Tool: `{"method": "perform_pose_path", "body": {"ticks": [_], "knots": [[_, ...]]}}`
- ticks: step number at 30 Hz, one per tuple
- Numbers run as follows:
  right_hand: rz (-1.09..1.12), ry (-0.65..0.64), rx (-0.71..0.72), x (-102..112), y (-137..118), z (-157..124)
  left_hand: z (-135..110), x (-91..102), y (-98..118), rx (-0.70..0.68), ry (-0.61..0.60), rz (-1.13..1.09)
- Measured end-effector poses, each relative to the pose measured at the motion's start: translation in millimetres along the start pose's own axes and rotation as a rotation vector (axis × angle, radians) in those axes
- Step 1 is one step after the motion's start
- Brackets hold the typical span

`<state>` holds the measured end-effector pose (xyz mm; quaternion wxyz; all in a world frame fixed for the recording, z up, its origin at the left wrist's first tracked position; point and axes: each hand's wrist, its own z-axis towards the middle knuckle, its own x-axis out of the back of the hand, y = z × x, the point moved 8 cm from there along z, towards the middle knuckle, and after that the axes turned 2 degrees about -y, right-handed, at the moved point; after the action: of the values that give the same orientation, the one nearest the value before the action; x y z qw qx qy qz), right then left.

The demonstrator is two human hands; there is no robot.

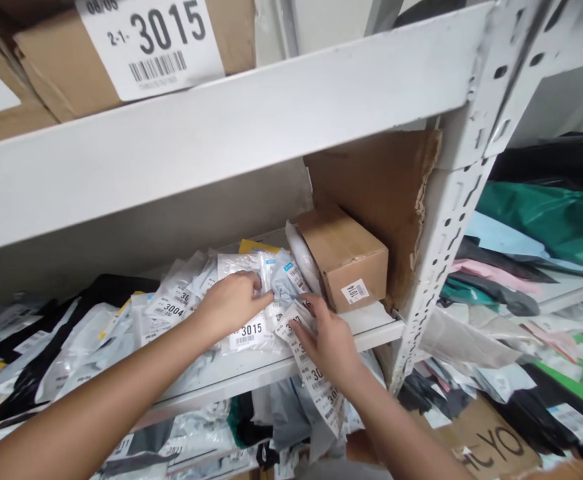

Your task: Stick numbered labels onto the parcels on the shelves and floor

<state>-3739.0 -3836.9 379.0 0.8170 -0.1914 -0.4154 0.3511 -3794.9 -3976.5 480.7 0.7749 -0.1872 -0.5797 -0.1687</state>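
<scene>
My left hand [234,300] is closed, with its fingers curled at the top of a clear plastic packet [249,333] labelled 3015. My right hand [328,333] pinches a strip of printed number labels [316,377], which hangs down past the shelf's front edge. Between the hands lie small clear packets [285,277] with blue-marked tags. A packet labelled 3004 [172,308] rests left of my left hand, among other bagged items. Where my left fingertips meet the plastic is partly hidden.
A cardboard box [348,257] labelled 1014 stands right of the packets, beside a cardboard divider [391,200]. A white shelf beam [271,127] crosses above. The slotted upright post [436,267] stands to the right, and bagged goods [546,213] fill the neighbouring rack.
</scene>
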Motion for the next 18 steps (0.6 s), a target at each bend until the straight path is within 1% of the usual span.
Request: {"method": "perform_pose_path", "body": {"ticks": [4,7,11,13,14,16,18], "knots": [[-0.057,0.011,0.069,1.4,-12.8,0.7,7.1,-7.3,3.6,-0.001,-0.019,0.076],[-0.123,-0.036,0.119,1.9,-22.0,4.9,10.6,-14.0,0.5,0.035,-0.063,0.098],[-0.132,-0.007,0.054,12.9,-20.2,24.6,14.2,-19.6,-4.8,0.111,-0.169,-0.091],[-0.103,-0.027,0.023,13.5,-16.3,34.9,14.9,-16.2,-7.8,0.148,-0.172,-0.227],[-0.080,-0.047,0.017,12.3,-14.3,38.0,13.9,-11.7,-10.5,0.162,-0.145,-0.300],[-0.013,-0.074,0.027,10.8,-11.1,37.4,5.3,2.3,-19.4,0.182,-0.045,-0.415],[0.083,-0.049,0.061,14.8,-9.5,26.9,-18.7,22.0,-35.0,0.239,0.135,-0.427]]}}
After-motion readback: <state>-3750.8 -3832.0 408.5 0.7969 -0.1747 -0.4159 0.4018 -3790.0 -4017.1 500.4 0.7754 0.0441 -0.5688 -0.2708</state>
